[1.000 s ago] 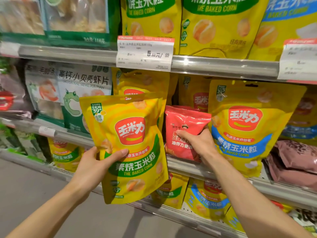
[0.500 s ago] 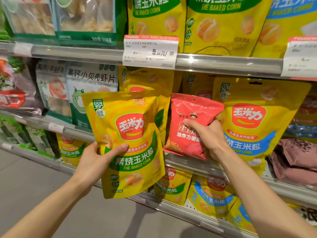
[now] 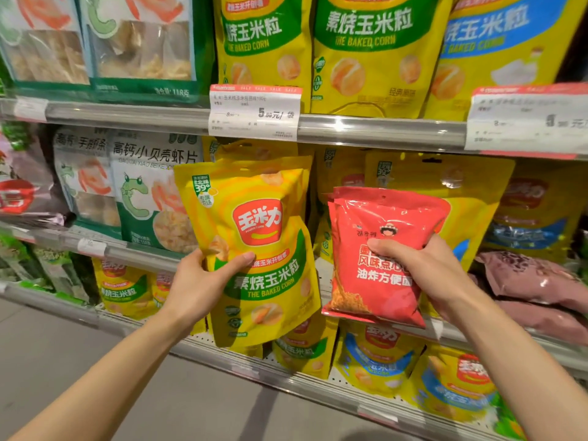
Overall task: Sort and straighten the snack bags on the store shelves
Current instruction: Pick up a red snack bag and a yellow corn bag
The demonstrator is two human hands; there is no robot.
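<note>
Before the middle shelf (image 3: 381, 130), the left hand (image 3: 194, 288) grips a yellow baked-corn bag (image 3: 254, 246), fingers clamped on its side, while the right hand (image 3: 426, 272) pinches a stray red noodle-snack bag (image 3: 381, 259). Sorting seems underway: the red bag likely needs a different spot. Purple bags (image 3: 534, 281) slump nearby; blue-label corn bags (image 3: 461, 192) crowd the gap.

Store aisle with metal shelving and a grey floor

Three tiers of silver metal shelf rails (image 3: 381, 130) run across the view, sloping down toward 4 o'clock, and their glossy front strips catch bright glints from light above. White price tags (image 3: 254, 113) with red top bands clip to the upper rail at 12 and 2 o'clock. The lowest shelf (image 3: 318, 381) has a perforated white base. A plain grey floor (image 3: 95, 361) fills the 7 o'clock corner.
</note>
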